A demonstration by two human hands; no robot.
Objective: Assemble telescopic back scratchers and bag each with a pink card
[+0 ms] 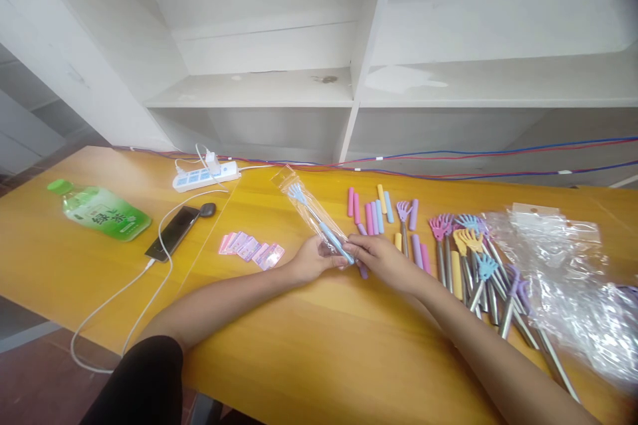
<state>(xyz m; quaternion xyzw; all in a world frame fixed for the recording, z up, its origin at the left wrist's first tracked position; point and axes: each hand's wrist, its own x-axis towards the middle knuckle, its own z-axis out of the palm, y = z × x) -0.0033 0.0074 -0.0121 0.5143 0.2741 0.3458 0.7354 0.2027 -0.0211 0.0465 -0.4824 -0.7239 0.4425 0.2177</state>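
A blue back scratcher (329, 234) lies inside a clear plastic sleeve, its claw head pointing up and away to the left. My left hand (314, 259) is closed around the lower end of the sleeve from the left. From the right, my right hand (376, 255) pinches the same end near the handle's tip. Just beyond my right hand are several pink, purple, blue and yellow foam tubes (369, 218) and a purple claw scratcher (404, 212). Small printed cards (248, 247) lie fanned out left of my left hand.
Several metal-handled scratchers (468, 239) and a heap of clear plastic sleeves (563, 272) lie at the right. At the left are a green bottle (102, 210), a phone (174, 232) with a white cable, and a power strip (207, 176). White shelving (249, 89) stands behind.
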